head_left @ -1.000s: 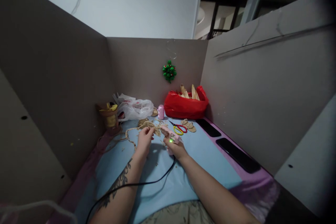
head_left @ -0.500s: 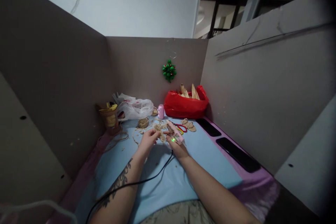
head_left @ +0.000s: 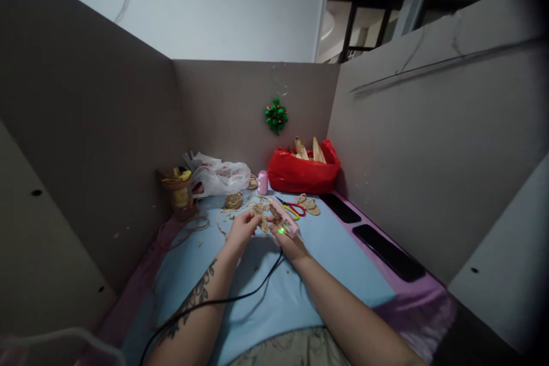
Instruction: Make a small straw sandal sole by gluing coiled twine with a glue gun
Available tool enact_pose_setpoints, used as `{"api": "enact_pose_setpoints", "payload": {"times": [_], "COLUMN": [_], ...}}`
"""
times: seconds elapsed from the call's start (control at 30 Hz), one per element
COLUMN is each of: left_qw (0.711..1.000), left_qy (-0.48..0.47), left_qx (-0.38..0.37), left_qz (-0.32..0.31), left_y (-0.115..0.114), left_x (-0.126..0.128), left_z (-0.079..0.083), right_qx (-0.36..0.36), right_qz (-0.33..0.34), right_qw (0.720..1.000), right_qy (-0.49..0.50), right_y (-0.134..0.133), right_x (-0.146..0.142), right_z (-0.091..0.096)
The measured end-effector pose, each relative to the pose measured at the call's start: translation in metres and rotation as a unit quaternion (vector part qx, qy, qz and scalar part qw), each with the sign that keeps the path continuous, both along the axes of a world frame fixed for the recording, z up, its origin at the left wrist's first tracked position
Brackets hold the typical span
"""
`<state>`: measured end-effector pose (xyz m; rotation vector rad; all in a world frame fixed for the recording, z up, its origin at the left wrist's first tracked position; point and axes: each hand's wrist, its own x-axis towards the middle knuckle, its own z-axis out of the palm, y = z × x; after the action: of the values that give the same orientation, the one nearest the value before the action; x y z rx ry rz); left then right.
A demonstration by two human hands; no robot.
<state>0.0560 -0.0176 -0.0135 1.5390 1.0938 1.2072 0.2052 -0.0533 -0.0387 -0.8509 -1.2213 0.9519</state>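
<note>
My right hand [head_left: 289, 243] grips a small pink glue gun [head_left: 283, 222] with a green light lit; its black cord [head_left: 223, 299] trails back over the blue mat [head_left: 274, 291]. The gun's tip points at a small tan jute piece [head_left: 259, 210] pinched in the fingers of my left hand [head_left: 241, 227]. Loose jute twine [head_left: 223, 218] runs from that piece to the left across the mat. Both hands are close together above the middle of the mat.
Red and yellow scissors [head_left: 292, 209], a woven jute piece [head_left: 309, 204], a small jute disc [head_left: 234, 201] and a pink spool [head_left: 263, 182] lie beyond the hands. A red bag [head_left: 303, 174], a clear plastic bag [head_left: 221, 176] and a twine spool [head_left: 180, 191] stand at the back. Two black phones [head_left: 388, 253] lie right. Cardboard walls [head_left: 86, 143] enclose the desk.
My left hand drew the jute piece rightward toward the glue gun, and the twine shifted with it. The gun tilted toward the piece; both hands now meet.
</note>
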Motion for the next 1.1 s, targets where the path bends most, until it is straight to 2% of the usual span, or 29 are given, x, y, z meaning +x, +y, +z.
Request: {"api": "enact_pose_setpoints", "payload": {"times": [0.17, 0.27, 0.37, 0.5, 0.6, 0.87, 1.1], "left_qw": [1.0, 1.0, 0.997, 0.987, 0.981, 0.97, 0.971], "left_qy": [0.0, -0.012, -0.018, -0.013, -0.009, 0.023, 0.01], "left_qx": [-0.004, -0.005, 0.02, 0.061, 0.078, 0.134, 0.139], "left_qz": [0.004, 0.017, 0.069, 0.146, 0.179, 0.201, 0.194], "left_y": [0.0019, 0.0034, 0.0052, 0.0076, 0.0072, 0.0014, 0.0021], "left_x": [0.0013, 0.001, -0.0012, -0.0045, -0.0049, -0.0031, -0.0039], "left_z": [-0.0007, -0.0006, -0.0009, -0.0022, -0.0014, 0.0026, 0.0003], "right_qx": [0.03, 0.081, 0.122, 0.112, 0.106, 0.12, 0.123], "right_qz": [-0.009, -0.038, -0.077, -0.085, -0.081, -0.102, -0.105], "right_qw": [0.998, 0.992, 0.979, 0.972, 0.97, 0.96, 0.958], "right_qy": [-0.061, -0.087, -0.141, -0.189, -0.202, -0.232, -0.237], "right_y": [0.0027, 0.0042, 0.0044, 0.0031, 0.0024, 0.0016, 0.001], "right_x": [0.0022, 0.0045, 0.0056, 0.003, 0.0006, -0.0006, -0.0001], "right_z": [-0.0026, -0.0009, 0.0014, 0.0019, 0.0011, 0.0051, 0.0047]}}
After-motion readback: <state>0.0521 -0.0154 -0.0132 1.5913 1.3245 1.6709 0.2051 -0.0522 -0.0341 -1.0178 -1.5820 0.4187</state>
